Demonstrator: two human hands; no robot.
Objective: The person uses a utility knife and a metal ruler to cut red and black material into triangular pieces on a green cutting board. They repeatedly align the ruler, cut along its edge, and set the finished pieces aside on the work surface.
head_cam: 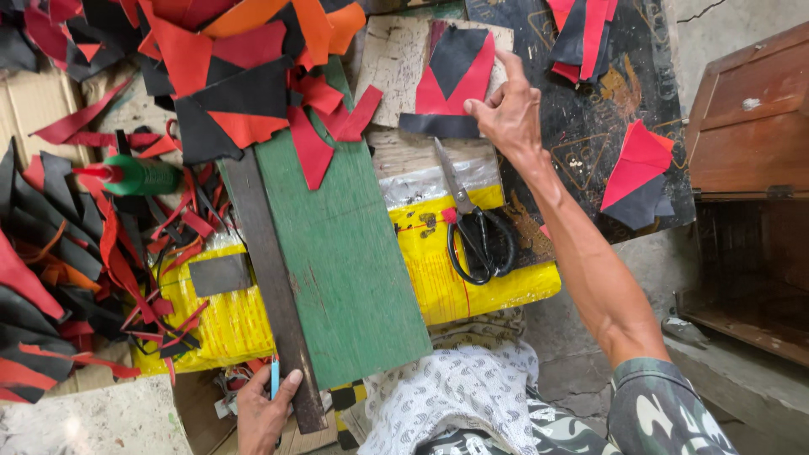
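Observation:
My right hand (pixel 508 109) reaches forward and its fingers touch the edge of a red and black stitched leather piece (pixel 455 76) lying on a pale board (pixel 396 59). Black-handled scissors (pixel 472 227) lie just below that hand on a yellow wrapped bundle (pixel 438 278). My left hand (pixel 263 409) rests low at the near end of a long dark strip (pixel 271 286), with a thin blue tool (pixel 275 377) in its fingers. A green board (pixel 345 253) lies beside the strip.
Heaps of red, black and orange leather offcuts (pixel 227 59) cover the far left and top. A green glue bottle (pixel 139 175) lies among them. A black panel (pixel 590 109) carries more red and black pieces (pixel 636 173). A wooden cabinet (pixel 750 118) stands at right.

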